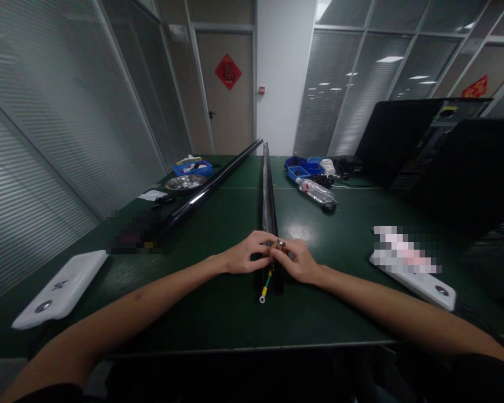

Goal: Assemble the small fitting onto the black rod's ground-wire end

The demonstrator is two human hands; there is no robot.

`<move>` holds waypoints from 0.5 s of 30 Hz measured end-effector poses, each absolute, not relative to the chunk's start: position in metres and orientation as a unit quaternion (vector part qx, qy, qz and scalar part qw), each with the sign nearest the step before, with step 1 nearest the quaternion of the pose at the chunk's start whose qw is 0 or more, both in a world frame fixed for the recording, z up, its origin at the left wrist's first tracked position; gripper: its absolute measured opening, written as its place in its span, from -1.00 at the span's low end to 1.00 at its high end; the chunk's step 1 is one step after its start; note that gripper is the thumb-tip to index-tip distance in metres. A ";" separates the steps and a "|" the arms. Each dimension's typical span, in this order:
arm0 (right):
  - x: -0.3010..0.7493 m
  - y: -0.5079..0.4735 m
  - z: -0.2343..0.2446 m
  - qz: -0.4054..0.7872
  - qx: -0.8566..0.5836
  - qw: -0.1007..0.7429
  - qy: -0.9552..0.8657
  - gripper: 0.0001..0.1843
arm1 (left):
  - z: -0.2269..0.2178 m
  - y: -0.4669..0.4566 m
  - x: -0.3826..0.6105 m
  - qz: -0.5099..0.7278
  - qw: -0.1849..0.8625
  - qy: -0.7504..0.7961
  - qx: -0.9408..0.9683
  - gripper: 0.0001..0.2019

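Note:
A long black rail (270,196) runs away from me along the table, and both my hands meet over its near end. My right hand (299,261) is closed, thumb and fingers pinching near a small shiny metal piece (281,243). From the other side my left hand (254,253) bends its fingers and thumb in over the rail, against the right fingertips; what lies between them is hidden. Below the hands, a short green-and-yellow wire (266,286) hangs out of the rail end. A ring terminal (262,299) tips it.
A second black rail (218,182) lies slantwise to the left. White devices flank me at left (61,288) and right (420,282). Further back are a metal dish (187,182), blue bins (298,172) and a plastic bottle (317,191). Dark monitors (399,134) stand right.

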State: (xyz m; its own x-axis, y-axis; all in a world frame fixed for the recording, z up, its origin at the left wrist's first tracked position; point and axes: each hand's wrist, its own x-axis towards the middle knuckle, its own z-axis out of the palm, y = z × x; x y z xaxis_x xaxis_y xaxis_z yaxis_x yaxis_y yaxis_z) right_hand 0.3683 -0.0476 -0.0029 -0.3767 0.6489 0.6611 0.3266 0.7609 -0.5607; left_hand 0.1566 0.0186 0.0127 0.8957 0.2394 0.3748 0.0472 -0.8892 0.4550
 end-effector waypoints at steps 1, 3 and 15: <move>0.369 -0.047 -0.003 0.177 -0.297 0.470 -0.812 -0.65 | 0.013 0.018 0.157 0.215 0.224 0.075 0.948 -0.74; 0.370 -0.047 -0.002 0.193 -0.289 0.465 -0.814 -0.68 | 0.013 0.018 0.157 0.215 0.226 0.073 0.947 -0.75; 0.369 -0.048 0.005 0.223 -0.271 0.451 -0.821 -0.63 | 0.012 0.018 0.156 0.220 0.224 0.064 0.947 -0.76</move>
